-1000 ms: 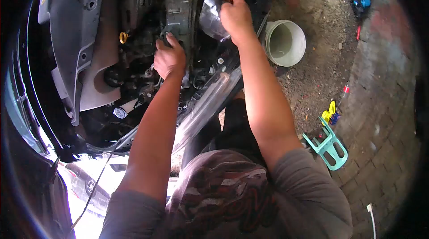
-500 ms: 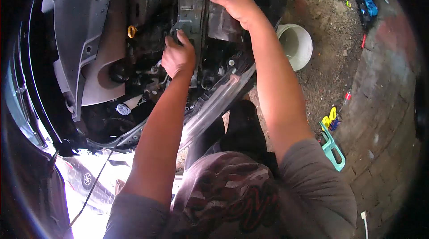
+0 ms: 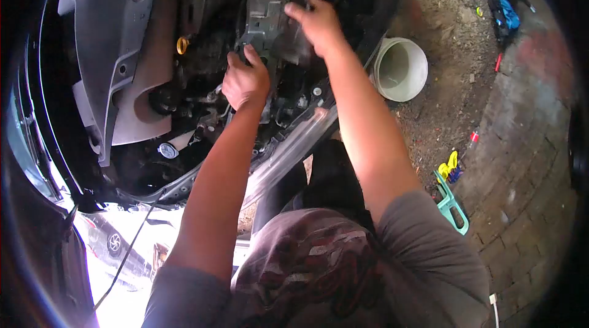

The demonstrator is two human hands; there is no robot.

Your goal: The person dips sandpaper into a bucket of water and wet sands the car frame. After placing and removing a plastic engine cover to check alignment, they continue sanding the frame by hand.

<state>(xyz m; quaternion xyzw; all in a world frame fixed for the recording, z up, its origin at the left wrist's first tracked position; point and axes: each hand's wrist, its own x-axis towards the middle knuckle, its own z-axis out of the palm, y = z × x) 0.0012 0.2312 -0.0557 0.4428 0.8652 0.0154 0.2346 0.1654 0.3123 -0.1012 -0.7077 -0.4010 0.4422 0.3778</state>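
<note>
In the engine bay of a car, my left hand [image 3: 246, 80] curls at the left edge of a dark metal crossmember [image 3: 262, 18], its thumb and index finger up against the metal. My right hand [image 3: 316, 24] is closed at the top of a dark, flat, sheet-like piece [image 3: 296, 46], beside the crossmember's right edge. That piece is smeared by motion, so its exact kind does not show. Some fingers of both hands are hidden from view.
A yellow ring-shaped dipstick handle [image 3: 182, 45] and a reservoir cap [image 3: 167, 150] sit left of my hands. A clear headlight [image 3: 294, 150] lies along the near edge. On the ground at right stand a white bucket [image 3: 402, 70] and a turquoise plastic stool [image 3: 453, 208].
My right hand has moved left and slightly toward me, and the dark sheet-like piece has shifted with it over the crossmember's edge. My left hand has hardly moved.
</note>
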